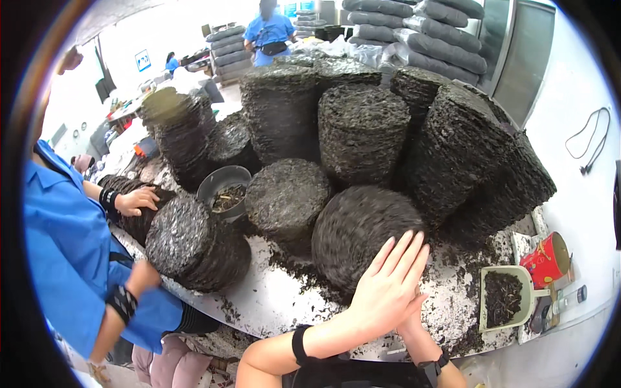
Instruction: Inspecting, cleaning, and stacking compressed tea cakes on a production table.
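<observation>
– On the near side of the white table (253, 302), right of centre, I see a dark round stack (362, 223), broad face toward me, blurred. Fingers?

– Left hand (388, 278): straight, slightly fanned, laid on the stack's near right part, wrapped round nothing. Right hand (412, 319): mostly hidden behind the left, can't tell its fingers.

– Handling?

– My read: heavy for its bulk, fairly stiff as a block, but layers look thin and brittle at the edge. Dark crumbs (310, 278) lie all around. Rough surface, so slipping worries me less than shedding.

– Where would you grip?

– Both palms on opposite sides, wide and low, even pressure. No fingertip pinch on the edge.

– Neighbours?

– Greyer stack (288, 197) just beside it, left. Dustpan (528, 297) and red can (542, 262) off to the right. Co-worker's hand (136, 200) well left, on another pile (126, 216).
</observation>
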Available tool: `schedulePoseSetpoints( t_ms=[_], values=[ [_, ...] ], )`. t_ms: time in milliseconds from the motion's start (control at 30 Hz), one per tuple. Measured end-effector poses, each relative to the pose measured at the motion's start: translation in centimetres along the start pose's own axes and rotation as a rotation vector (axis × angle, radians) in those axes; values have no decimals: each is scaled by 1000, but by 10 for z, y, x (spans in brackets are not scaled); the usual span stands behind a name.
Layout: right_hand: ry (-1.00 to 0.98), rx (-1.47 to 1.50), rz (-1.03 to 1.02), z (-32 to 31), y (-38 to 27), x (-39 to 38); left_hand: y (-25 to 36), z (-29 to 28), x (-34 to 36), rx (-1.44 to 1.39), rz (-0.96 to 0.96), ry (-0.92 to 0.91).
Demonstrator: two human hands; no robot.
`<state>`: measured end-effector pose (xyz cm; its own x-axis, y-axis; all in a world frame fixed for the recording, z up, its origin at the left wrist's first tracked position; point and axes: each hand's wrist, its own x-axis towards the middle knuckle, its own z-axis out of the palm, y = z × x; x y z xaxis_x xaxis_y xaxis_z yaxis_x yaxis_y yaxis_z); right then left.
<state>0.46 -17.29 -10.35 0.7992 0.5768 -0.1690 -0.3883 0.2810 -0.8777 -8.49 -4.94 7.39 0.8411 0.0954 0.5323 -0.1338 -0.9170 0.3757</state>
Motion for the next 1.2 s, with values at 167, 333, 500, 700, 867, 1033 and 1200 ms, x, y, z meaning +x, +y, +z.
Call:
schedulePoseSetpoints(
  t_ms=[167,333,500,700,867,1033,1200],
  values=[
    [177,-513,-381,23,-29,-14,-29,32,-38,54,-63,-203],
    [-77,-1100,-997,39,-66,-6,-35,37,-54,-181,-185,212],
    [-205,-1281,-980,61,-71,14,-90,50,-73,-1040,-1109,678],
    [-156,-1200,-1061,35,-45,13,-80,52,-42,-1264,-1047,418],
    [-91,-1181,-1070,19,-46,-1,-54,61,-36,-1009,-675,486],
    [-58,-1283,-1056,2,-86,-26,-31,57,-33,-1159,-558,448],
    [-128,-1090,-1296,10,-176,-38,-12,47,-31,-1080,-428,235]
  ],
)
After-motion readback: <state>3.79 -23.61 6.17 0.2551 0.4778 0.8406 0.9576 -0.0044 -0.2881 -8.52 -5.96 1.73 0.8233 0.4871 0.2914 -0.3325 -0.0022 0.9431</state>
